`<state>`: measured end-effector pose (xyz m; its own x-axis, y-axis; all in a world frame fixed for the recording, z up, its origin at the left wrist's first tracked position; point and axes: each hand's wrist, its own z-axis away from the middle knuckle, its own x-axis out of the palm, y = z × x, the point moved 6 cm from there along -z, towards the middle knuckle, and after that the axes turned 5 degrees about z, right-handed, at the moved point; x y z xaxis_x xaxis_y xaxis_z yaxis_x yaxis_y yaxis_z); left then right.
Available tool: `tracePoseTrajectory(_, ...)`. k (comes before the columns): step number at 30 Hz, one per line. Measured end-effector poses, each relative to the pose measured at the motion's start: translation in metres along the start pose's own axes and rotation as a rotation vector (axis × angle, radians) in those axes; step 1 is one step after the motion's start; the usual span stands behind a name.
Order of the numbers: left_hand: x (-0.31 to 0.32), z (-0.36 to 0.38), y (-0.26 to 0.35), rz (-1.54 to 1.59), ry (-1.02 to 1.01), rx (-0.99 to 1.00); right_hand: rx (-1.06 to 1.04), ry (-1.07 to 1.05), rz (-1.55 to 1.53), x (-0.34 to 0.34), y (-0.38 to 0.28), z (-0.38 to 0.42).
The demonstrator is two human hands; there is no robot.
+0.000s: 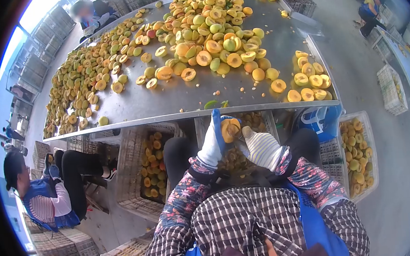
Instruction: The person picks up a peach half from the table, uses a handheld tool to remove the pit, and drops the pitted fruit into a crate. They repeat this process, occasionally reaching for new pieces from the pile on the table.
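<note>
We are gripping a halved peach (230, 128) in our gloved left hand (212, 144), just below the bench (164, 102) edge, while our right hand (260, 147) is pressing against it.

The halved orange-yellow apricot (230, 128) shows an orange cut face with a darker brown hollow; the white knitted glove with a blue palm on the left hand (212, 141) closes round it, blue showing at the fingertips; the white ribbed glove with faint grey stripes on the right hand (261, 147) sits just beside; both sleeves carry a pink, navy and white floral print; beyond the fingers, the grey sheet-metal sorting table (164, 102) bears green, yellow and orange fruit; below the fingers, a white slatted plastic crate (130, 173) holds orange halves.
</note>
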<state>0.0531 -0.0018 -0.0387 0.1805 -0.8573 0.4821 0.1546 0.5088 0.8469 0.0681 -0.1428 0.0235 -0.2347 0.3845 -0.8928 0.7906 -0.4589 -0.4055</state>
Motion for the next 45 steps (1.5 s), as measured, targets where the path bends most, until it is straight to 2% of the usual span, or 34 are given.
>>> tracePoseTrajectory(4, -0.037, -0.014, -0.026, -0.206, 0.096, 0.042, 0.029, -0.036, 0.006, 0.009, 0.002, 0.004)
tracePoseTrajectory(5, -0.023, -0.016, -0.011, -0.758, -0.171, 0.292, 0.052, -0.047, -0.006, 0.015, 0.004, 0.005)
tracePoseTrajectory(6, -0.013, -0.014, 0.003, -0.759, -0.174, 0.289, 0.055, -0.047, -0.008, 0.02, 0.006, 0.006)
tracePoseTrajectory(8, -0.004, -0.001, 0.008, 0.052, 0.114, -0.326, 0.041, -0.035, -0.187, 0.03, 0.01, 0.008)
tracePoseTrajectory(9, 0.009, 0.005, 0.025, -0.074, 0.098, -0.129, 0.145, -0.048, -0.333, 0.034, 0.016, 0.006)
tracePoseTrajectory(10, 0.019, 0.009, 0.017, -0.081, 0.096, -0.129, 0.147, -0.041, -0.335, 0.035, 0.016, 0.003)
tracePoseTrajectory(12, 0.03, 0.021, 0.037, -0.387, 0.346, 0.544, 0.2, 0.049, -0.409, 0.031, 0.021, 0.0)
tracePoseTrajectory(13, 0.026, 0.017, 0.03, -0.37, 0.359, 0.618, 0.203, 0.056, -0.412, 0.031, 0.021, -0.001)
tracePoseTrajectory(14, 0.015, 0.014, 0.022, -0.377, 0.353, 0.612, 0.172, 0.026, -0.365, 0.033, 0.017, 0.001)
tracePoseTrajectory(16, 0.01, 0.01, 0.026, -0.397, 0.21, 0.494, 0.146, -0.003, -0.32, 0.025, 0.01, 0.001)
tracePoseTrajectory(17, 0.009, 0.009, 0.023, -0.327, 0.188, 0.297, 0.135, -0.121, -0.279, 0.02, 0.007, -0.001)
tracePoseTrajectory(18, 0.005, 0.01, 0.022, -0.326, 0.187, 0.286, 0.127, -0.243, -0.238, 0.02, 0.004, 0.001)
tracePoseTrajectory(20, 0.003, 0.002, 0.016, -0.334, 0.089, 0.153, 0.142, -0.278, -0.228, 0.042, 0.017, 0.005)
tracePoseTrajectory(22, 0.001, -0.003, 0.016, -0.232, 0.039, 0.101, -0.078, 0.096, -0.513, 0.031, 0.007, -0.001)
tracePoseTrajectory(23, -0.001, -0.006, 0.016, -0.255, 0.013, 0.103, -0.078, 0.097, -0.515, 0.033, 0.01, 0.004)
tracePoseTrajectory(25, 0.0, -0.006, 0.015, -0.28, -0.011, 0.095, 0.44, -0.371, -1.166, 0.028, -0.002, 0.007)
tracePoseTrajectory(26, 0.001, -0.006, 0.015, -0.157, 0.0, 0.073, 0.443, -0.368, -1.172, 0.029, 0.001, 0.006)
tracePoseTrajectory(27, 0.005, -0.004, 0.015, -0.034, 0.011, 0.048, 0.536, -0.484, -1.29, 0.038, 0.003, 0.011)
tracePoseTrajectory(28, 0.012, -0.004, 0.015, -0.039, 0.009, 0.042, 0.627, -0.6, -1.404, 0.045, 0.003, 0.016)
tracePoseTrajectory(30, 0.009, -0.002, 0.009, 0.129, 0.239, -0.072, 0.589, -0.591, -1.353, 0.047, 0.002, 0.016)
tracePoseTrajectory(33, 0.006, -0.008, 0.007, 0.049, 0.184, -0.061, 0.556, -0.493, -1.19, 0.048, 0.006, 0.014)
tracePoseTrajectory(35, 0.008, -0.008, 0.009, 0.016, 0.174, -0.03, 0.711, -0.625, -1.583, 0.053, -0.001, 0.02)
tracePoseTrajectory(36, 0.011, -0.007, 0.013, -0.019, 0.161, 0.006, 0.713, -0.628, -1.585, 0.057, 0.0, 0.022)
tracePoseTrajectory(38, 0.015, -0.008, 0.02, -0.038, 0.15, 0.028, 0.697, -0.637, -1.893, 0.063, -0.004, 0.02)
tracePoseTrajectory(40, 0.02, -0.01, 0.02, 0.025, 0.109, -0.084, 0.691, -0.646, -1.952, 0.058, -0.004, 0.02)
tracePoseTrajectory(42, 0.019, -0.014, 0.017, 0.001, 0.054, -0.076, 0.684, -0.663, -2.007, 0.058, -0.002, 0.021)
tracePoseTrajectory(44, 0.017, -0.016, 0.013, -0.019, 0.006, -0.065, 0.665, -0.707, -2.228, 0.063, -0.003, 0.025)
tracePoseTrajectory(45, 0.018, -0.016, 0.01, 0.019, 0.0, -0.094, 0.685, -0.665, -2.25, 0.062, -0.004, 0.026)
